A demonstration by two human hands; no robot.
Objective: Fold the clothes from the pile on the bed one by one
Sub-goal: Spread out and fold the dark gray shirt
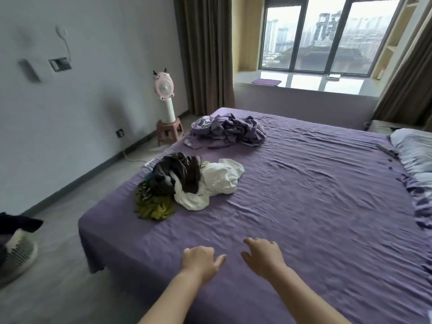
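Both hands reached out over the near part of the bed (304,206), side by side and a little apart. The left hand (201,259) had its fingers loosely bent, thumb out toward the other hand, and held nothing. The right hand (263,254) was the same, fingers relaxed and slightly curved, with nothing in it.

The pile of clothes (187,183) lay well ahead of the hands and to the left of them, near the bed's left edge: a dark garment (180,171) on top, a white one (217,181) on its right side and an olive green one (154,206) nearest the hands. Further beyond the pile sat a crumpled purple sheet (231,130). Far off to the right of the hands lay a pillow (413,150).
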